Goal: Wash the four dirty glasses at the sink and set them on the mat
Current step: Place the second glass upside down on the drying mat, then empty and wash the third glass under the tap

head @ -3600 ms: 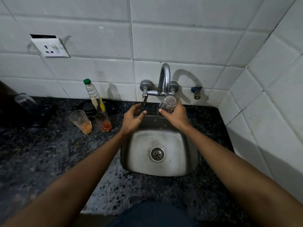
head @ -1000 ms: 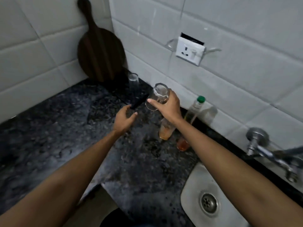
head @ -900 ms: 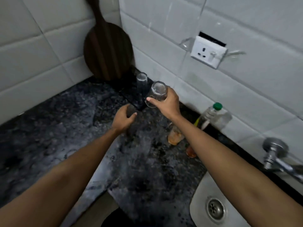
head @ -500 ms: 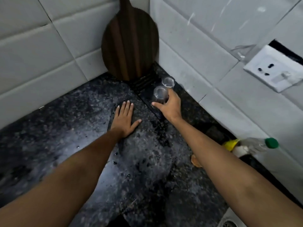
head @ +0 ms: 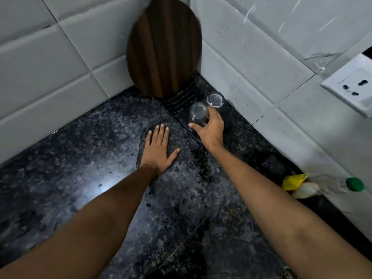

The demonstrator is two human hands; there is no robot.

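A dark ribbed mat lies in the corner of the counter. Two clear glasses stand upside down on it. The far glass stands free near the wall. My right hand grips the near glass around its lower part, and that glass rests on the mat. My left hand lies flat on the dark granite counter, fingers straight, just left of the mat. The sink and the dirty glasses are out of view.
A round wooden board leans in the tiled corner behind the mat. A clear bottle with a green cap and a yellow-white item sit by the right wall. A wall socket is at upper right.
My right hand carried the rinsed glass from the tap to the corner and lowered it, upside down, onto the mat beside the first glass. My left hand settled flat on the counter.
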